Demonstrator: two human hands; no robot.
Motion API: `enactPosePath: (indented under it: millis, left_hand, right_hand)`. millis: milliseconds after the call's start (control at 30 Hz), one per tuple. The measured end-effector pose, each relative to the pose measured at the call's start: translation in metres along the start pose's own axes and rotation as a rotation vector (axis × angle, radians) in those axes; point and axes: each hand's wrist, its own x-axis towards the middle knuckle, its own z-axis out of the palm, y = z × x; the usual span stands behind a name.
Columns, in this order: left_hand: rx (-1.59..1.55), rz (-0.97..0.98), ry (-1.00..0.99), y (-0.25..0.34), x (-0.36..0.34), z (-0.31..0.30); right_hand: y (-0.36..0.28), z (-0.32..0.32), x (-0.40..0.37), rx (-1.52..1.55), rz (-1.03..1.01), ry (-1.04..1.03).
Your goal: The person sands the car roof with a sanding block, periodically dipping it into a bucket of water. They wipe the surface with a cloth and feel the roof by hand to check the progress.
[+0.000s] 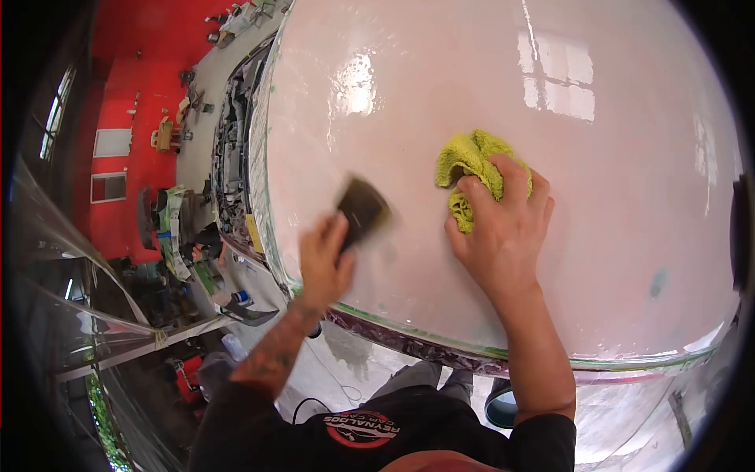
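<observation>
Rubbing down the panel, about midway
The left hand grips a blurred dark block, perhaps a sander; the right hand clutches a yellow cloth.

Left of the fingers of the left hand: an open engine bay, dark parts exposed. Farther left, a red wall carries two pale framed panels. Below and left of those fingers, creased clear plastic sheeting hangs, and a black cable loops on the pale floor.
</observation>
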Motion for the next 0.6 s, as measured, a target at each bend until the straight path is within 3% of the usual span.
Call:
enactPosePath:
  millis: [33,133,167,233,300,333,400,467,533,600]
  left_hand:
    - [-0.042,0.120,-0.102,0.033,-0.024,-0.014]
    - [-0.034,0.277,-0.218,0.015,-0.002,-0.028]
    - [0.008,0.289,-0.130,-0.008,0.025,-0.020]
    - [0.053,0.219,0.072,-0.064,0.108,0.000]
    - [-0.002,-0.020,0.078,-0.086,0.192,-0.001]
    - [-0.007,-0.020,0.074,-0.082,0.195,0.000]
    - [-0.238,-0.145,0.096,-0.069,0.197,0.005]
    - [-0.043,0.068,0.142,-0.034,0.119,0.010]
    - [-0.037,0.132,-0.005,0.011,0.039,-0.005]
    - [-0.040,0.157,-0.096,0.021,0.025,-0.015]
  right_hand:
    - [0.000,0.000,0.000,0.005,0.002,0.005]
    - [0.000,-0.001,0.000,0.017,-0.011,0.009]
    - [0.000,0.000,0.000,0.017,-0.011,0.010]
    - [-0.001,0.001,-0.003,0.017,0.002,0.008]
    - [-0.001,0.002,-0.001,0.005,-0.004,0.010]
    - [-0.001,0.003,-0.002,0.002,0.000,0.006]
    - [-0.001,0.002,-0.001,0.008,-0.004,0.015]
    - [0.000,0.001,-0.001,0.014,0.003,0.009]
    - [0.000,0.000,0.000,0.016,0.010,0.003]
    - [0.000,0.000,-0.001,0.022,0.009,0.003]
